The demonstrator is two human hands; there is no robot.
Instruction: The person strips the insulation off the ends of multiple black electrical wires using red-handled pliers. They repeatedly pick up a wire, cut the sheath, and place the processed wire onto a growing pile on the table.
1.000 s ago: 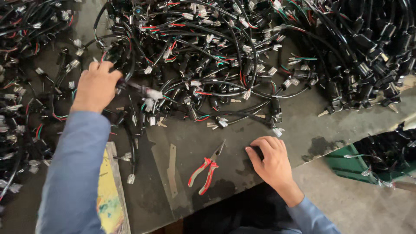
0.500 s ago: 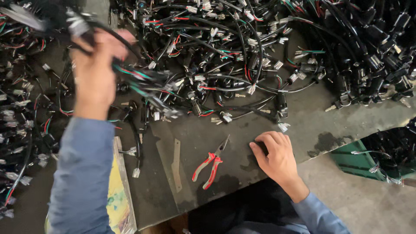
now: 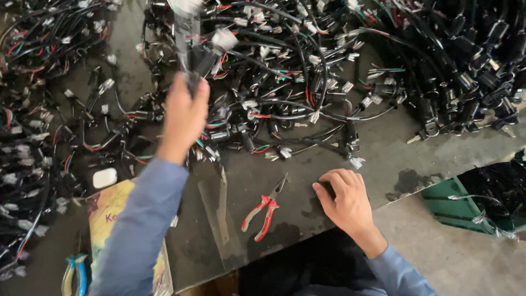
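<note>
Two bare hands work over a dark table (image 3: 307, 181) heaped with black wire harnesses. The left hand (image 3: 185, 112), raised above the pile, has its grip closed around one wire harness (image 3: 204, 52), a bundle of black cable with white plastic connectors, lifted and blurred near the top of the view. The right hand (image 3: 346, 197) rests flat on the table edge, fingers loosely curled and holding nothing. Just beside it lie red-handled pliers (image 3: 264, 211); a metal strip (image 3: 222, 211) lies near them. A green bin (image 3: 446, 205) sits lower right. The harness looks light, limp and prone to snagging on its neighbours; the sheathed cable trunk seems the safest hold, since thin coloured leads and connectors would likely strain if tugged.
</note>
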